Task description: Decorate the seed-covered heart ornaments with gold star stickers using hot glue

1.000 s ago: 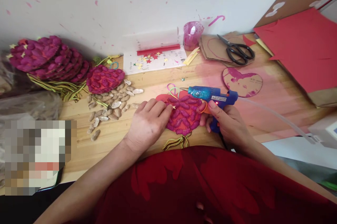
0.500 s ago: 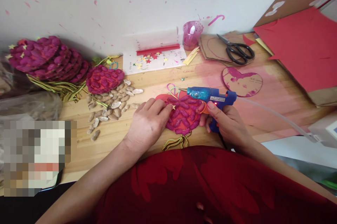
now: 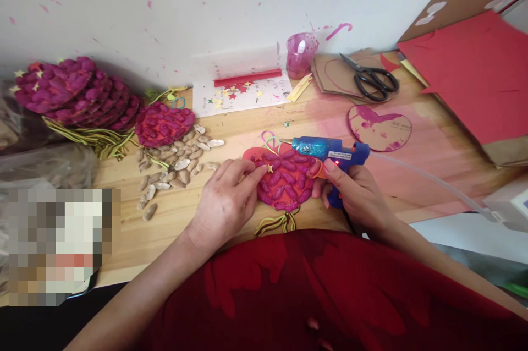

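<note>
In front of me lies a red heart [image 3: 287, 179] covered with painted magenta peanut shells, with a yellow and brown tassel [image 3: 284, 223] at its bottom point and a cord loop at the top. Over its left side, my left hand [image 3: 231, 197] pinches a small gold star [image 3: 270, 168] between thumb and forefinger. A blue hot glue gun [image 3: 330, 150] with a lit red light is gripped in my right hand [image 3: 355, 188]. Its metal nozzle points left, above the top of the heart. My left fingers cover part of the heart's left edge.
Loose peanut shells [image 3: 177, 164] lie left of the heart, beside a finished heart [image 3: 165, 124] and a stack of hearts [image 3: 74, 92]. Behind are a paper sheet [image 3: 202, 103] with stars and a stained cup [image 3: 301, 56]. Scissors [image 3: 377, 84], a cardboard heart [image 3: 381, 130] and red paper [image 3: 487, 81] are right.
My left hand has shifted slightly left and its fingers have drawn back a little, with the star still at the fingertips. The glue gun and my right hand are nearly unmoved.
</note>
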Available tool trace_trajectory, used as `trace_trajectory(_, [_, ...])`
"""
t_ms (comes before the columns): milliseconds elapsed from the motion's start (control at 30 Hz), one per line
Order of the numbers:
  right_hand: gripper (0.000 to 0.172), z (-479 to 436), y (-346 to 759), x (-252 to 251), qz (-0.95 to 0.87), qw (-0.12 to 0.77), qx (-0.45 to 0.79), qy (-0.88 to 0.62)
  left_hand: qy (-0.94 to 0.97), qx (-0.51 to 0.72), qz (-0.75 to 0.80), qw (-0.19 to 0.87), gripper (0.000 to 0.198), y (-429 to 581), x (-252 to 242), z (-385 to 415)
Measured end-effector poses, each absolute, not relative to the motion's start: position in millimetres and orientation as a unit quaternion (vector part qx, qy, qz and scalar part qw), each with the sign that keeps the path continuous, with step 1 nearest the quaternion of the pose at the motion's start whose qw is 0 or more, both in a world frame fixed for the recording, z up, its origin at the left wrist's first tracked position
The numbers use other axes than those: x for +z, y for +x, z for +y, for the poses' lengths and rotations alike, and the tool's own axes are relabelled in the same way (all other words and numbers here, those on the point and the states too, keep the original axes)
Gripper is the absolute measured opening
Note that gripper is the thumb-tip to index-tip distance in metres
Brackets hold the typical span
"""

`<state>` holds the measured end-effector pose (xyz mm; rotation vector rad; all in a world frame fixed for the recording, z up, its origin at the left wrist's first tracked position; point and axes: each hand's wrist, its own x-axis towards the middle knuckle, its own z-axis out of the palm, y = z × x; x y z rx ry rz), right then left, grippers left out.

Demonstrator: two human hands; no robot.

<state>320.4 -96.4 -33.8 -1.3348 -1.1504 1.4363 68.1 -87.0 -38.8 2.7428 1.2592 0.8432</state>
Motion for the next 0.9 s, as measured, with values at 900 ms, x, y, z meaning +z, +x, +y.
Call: trace_trajectory(900, [0.049,-96.9,319.3,-32.4,-0.468,0.419,0.564,-0.537,0.886,0.25,0.391,0.016,0.047,67.5,-36.3,-88.1])
